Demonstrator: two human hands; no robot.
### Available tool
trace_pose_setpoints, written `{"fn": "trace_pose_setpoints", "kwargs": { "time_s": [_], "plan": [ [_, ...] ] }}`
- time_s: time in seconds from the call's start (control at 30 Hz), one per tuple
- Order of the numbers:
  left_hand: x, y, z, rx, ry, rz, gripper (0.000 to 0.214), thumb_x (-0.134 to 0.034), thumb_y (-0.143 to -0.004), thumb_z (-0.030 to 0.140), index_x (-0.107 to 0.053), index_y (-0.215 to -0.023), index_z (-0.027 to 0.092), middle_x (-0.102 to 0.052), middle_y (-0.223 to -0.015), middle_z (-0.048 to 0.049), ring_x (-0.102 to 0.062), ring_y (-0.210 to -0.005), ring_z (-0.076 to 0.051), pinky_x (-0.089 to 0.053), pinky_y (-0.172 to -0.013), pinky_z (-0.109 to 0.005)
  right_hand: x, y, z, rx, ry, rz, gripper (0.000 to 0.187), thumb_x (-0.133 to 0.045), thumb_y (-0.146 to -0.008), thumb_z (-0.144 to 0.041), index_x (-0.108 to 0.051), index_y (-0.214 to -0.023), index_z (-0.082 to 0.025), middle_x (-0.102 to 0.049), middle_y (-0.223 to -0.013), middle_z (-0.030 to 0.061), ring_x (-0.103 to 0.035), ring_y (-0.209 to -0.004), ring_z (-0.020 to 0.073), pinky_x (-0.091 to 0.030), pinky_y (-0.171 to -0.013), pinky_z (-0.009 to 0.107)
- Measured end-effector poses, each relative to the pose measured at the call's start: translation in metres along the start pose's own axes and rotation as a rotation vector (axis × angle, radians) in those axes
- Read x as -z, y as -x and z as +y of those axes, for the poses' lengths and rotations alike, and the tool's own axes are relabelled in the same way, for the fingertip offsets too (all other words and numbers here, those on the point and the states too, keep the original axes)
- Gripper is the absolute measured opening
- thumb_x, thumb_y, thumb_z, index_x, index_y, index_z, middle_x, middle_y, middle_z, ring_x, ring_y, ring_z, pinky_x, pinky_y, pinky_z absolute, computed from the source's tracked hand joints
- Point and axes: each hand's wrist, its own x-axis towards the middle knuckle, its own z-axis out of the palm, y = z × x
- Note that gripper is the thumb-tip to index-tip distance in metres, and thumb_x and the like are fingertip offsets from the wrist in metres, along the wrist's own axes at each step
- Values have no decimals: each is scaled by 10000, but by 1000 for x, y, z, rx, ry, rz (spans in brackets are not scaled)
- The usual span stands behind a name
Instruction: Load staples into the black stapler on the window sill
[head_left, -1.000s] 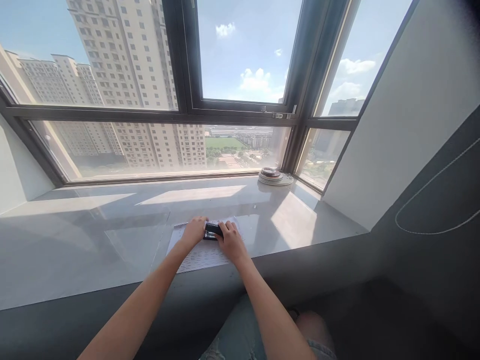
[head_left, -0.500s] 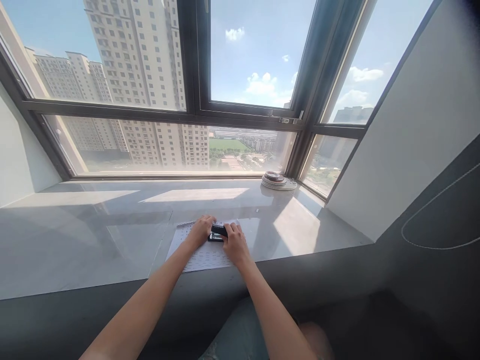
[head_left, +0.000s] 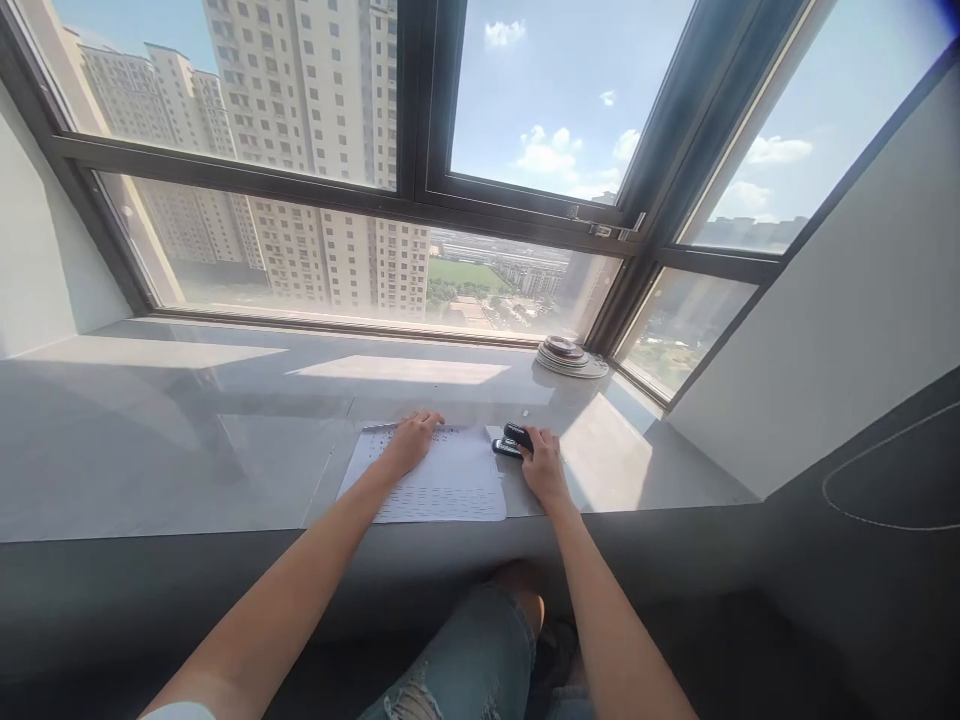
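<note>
My left hand (head_left: 411,442) lies on the upper part of a white sheet of paper (head_left: 457,465), fingers stretched toward its far edge. Rows of short dark marks run across the lower part of the sheet, and small dark specks dot its upper part. Just past the sheet's right side, my right hand (head_left: 544,468) grips a black stapler (head_left: 517,434) by its right end. The stapler's jaws point left and stand apart. A thin pale strip (head_left: 377,428) lies along the sheet's far left edge; its kind is unclear.
Everything rests on a glossy grey windowsill (head_left: 187,460) with bright sun patches. A stack of round, plate-like mats (head_left: 570,358) stands in the far right corner by the window frame (head_left: 487,205). A small pale piece (head_left: 526,413) lies beyond the stapler. A cord (head_left: 847,510) hangs at right.
My right hand has carried the stapler to the right, from over the paper to beside it. My left hand has come away from the stapler and stays on the paper. The view has tilted.
</note>
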Motion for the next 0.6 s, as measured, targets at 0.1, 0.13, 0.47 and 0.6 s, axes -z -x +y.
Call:
{"fn": "trace_pose_setpoints", "kwargs": {
  "time_s": [0.1, 0.13, 0.47, 0.6],
  "plan": [
    [-1, -2, -2, 17, 12, 28, 434, -373, -926, 46, -625, -1240, 206, -677, -1123, -111, -638, -1032, -265, -447, -968, -440, -3, 1, -1, -11, 7, 2, 421, -493, -935, -179, -615, -1335, -234, -599, -1198, 140, -499, -1114, 327, -450, -983, 446],
    [-2, -2, -2, 17, 10, 29, 430, -368, -924, 43, -614, -1239, 204, -676, -1128, -113, -638, -1029, -268, -445, -958, -438, -2, 1, -1, -8, 0, -5, 420, -500, -933, -185, -615, -1333, -241, -597, -1194, 135, -497, -1117, 324, -451, -985, 444],
    [1, -3, -4, 28, 63, 71, 346, -369, -934, 75, -561, -1173, 235, -670, -1096, -85, -628, -1053, -258, -448, -994, -454, 4, 2, -7, 95, 7, -88, 278, -532, -978, -269, -601, -1246, -243, -603, -1182, 99, -507, -1084, 287, -459, -932, 410],
    [3, 0, 10, -113, 26, 8, 343, -397, -947, 108, -617, -1170, 245, -655, -1256, -90, -603, -1157, -263, -398, -1125, -500, 6, 3, -12, 112, 32, -72, 243, -546, -993, -282, -590, -1228, -235, -603, -1184, 94, -506, -1098, 279, -458, -923, 395]
  ]
}}
